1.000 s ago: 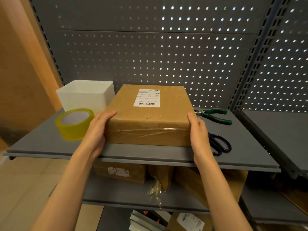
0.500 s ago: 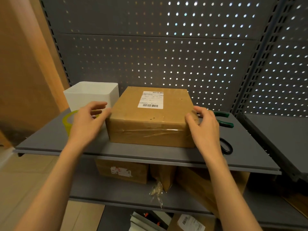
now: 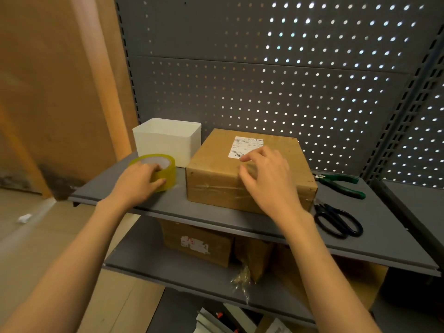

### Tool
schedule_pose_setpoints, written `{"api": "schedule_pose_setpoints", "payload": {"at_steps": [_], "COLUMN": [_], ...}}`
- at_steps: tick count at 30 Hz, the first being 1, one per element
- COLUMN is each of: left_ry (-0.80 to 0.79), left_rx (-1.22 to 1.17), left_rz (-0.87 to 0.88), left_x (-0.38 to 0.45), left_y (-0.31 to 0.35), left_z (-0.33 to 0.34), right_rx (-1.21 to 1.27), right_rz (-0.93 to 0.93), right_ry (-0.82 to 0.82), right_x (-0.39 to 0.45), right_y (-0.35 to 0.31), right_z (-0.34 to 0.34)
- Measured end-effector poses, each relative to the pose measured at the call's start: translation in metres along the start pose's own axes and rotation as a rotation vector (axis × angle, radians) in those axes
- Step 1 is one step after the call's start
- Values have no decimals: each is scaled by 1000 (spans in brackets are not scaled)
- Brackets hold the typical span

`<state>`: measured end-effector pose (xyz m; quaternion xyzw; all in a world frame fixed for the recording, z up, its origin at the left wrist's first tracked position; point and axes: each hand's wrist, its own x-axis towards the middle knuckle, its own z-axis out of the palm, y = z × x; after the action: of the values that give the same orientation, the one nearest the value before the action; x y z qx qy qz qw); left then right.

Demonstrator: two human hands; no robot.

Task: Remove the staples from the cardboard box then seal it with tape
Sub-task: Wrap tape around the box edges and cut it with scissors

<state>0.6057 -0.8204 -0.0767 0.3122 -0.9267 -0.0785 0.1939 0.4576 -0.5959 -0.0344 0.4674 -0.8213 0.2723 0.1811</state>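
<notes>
The left hand [image 3: 138, 182] curls round the tape [image 3: 157, 170] at nine o'clock of the box [image 3: 216, 174] mid-shelf, the right hand [image 3: 269, 181] hovers spread over the box lid, so taping now could seal in unseen staples, pliers [image 3: 341, 183] untouched at three o'clock.
</notes>
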Motion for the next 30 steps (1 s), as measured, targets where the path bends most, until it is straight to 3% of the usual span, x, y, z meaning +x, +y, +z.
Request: {"api": "schedule_pose_setpoints", "payload": {"at_steps": [5,8,12,16,22,30], "left_ry": [203,302,385,417,339,345], "left_rx": [-388,-707,-911,-1002,-1094,-1134], "left_rz": [-70,-56,19,67,148,119], "left_x": [-12,-23,-34,-41,-62,-80], "left_y": [-1,11,40,70,101,126], "left_z": [-21,-45,-66,-71,-62,-53], "right_rx": [145,432,776,862,922,960], "right_rz": [-58,-53,-87,-105,-125,-158], "right_ry": [-33,-30,-13,-53,-202,-83], "right_x": [6,12,25,37,30,7], "right_y": [-14,-30,-57,-71,-58,-44], "right_z": [6,4,-5,-12,-17,-21]}}
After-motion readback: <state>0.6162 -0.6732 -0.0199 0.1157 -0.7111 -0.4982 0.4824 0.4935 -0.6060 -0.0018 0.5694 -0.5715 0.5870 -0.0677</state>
